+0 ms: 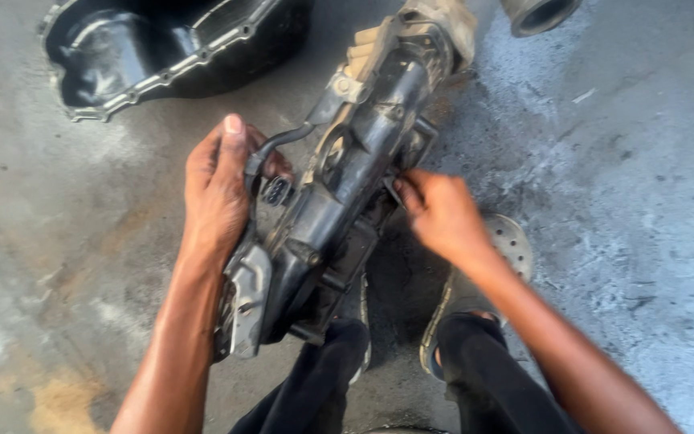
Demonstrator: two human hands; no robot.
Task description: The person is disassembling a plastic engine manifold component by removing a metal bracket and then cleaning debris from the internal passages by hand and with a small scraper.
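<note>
Head view: a long, greasy metal engine assembly (339,185) lies slantwise over the concrete floor (628,201), its near end just above the person's dark trouser legs (315,378) and its far end pointing toward a pipe mouth (541,12) at the top edge. The left hand (217,189) is wrapped around the assembly's left flank, fingers curled closed over a thin bent tube and just beside a small plug connector (277,191), thumb pointing up. The right hand (442,213) is half closed, its fingertips pressed against the right edge of the housing; whether it pinches a small part there cannot be told. A black oil pan (162,52) sits well apart at the upper left. A perforated sandal (508,241) shows under the right wrist.

Judged from this, the handling goes best with the left hand bearing the weight firmly, since the oily casting could slip, while the right fingertips work close to the seam.
</note>
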